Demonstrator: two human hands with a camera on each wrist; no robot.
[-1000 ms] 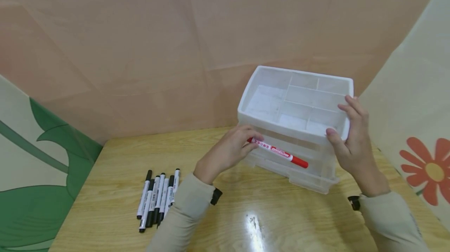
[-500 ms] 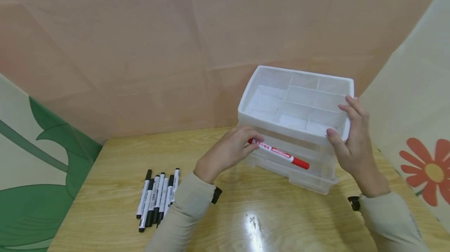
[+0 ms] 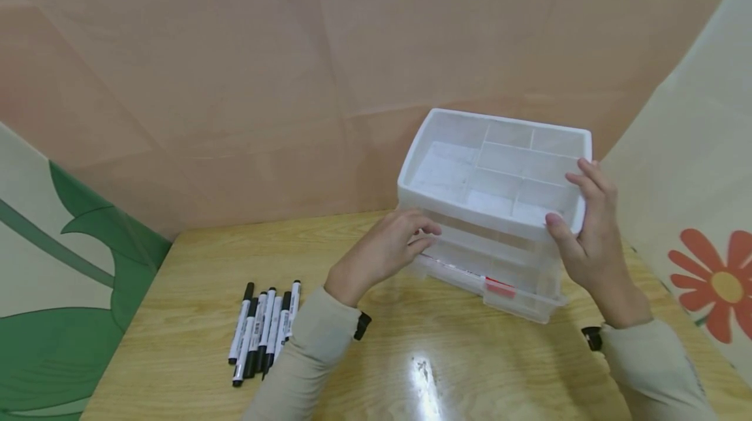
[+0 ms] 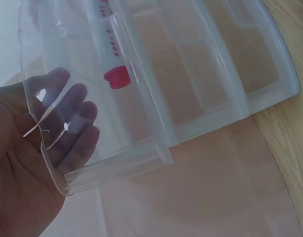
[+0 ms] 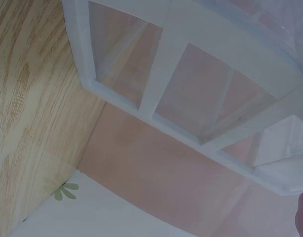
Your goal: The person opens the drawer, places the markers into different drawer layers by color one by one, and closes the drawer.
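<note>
A white-framed plastic drawer box (image 3: 476,209), with a divided tray on top, stands on the table, its clear lower drawer (image 3: 525,309) pulled out at the front. Inside that drawer lies a red-capped whiteboard marker (image 3: 499,286), seen through the plastic; its red end (image 4: 117,77) shows in the left wrist view. My left hand (image 3: 382,248) hovers at the drawer's left end with bent, loose fingers and holds nothing. In its wrist view the fingertips show through the clear drawer wall. My right hand (image 3: 596,238) grips the box's top right corner, thumb on the front rim.
Several black-and-white markers (image 3: 258,329) lie side by side on the wooden table (image 3: 194,264), left of my left forearm. A plain cloth backdrop (image 3: 235,81) hangs right behind the table, with printed side panels, one bearing a red flower (image 3: 725,286).
My left hand has let go of the red marker, which has dropped from its fingers into the drawer. The right hand and the box have stayed in place.
</note>
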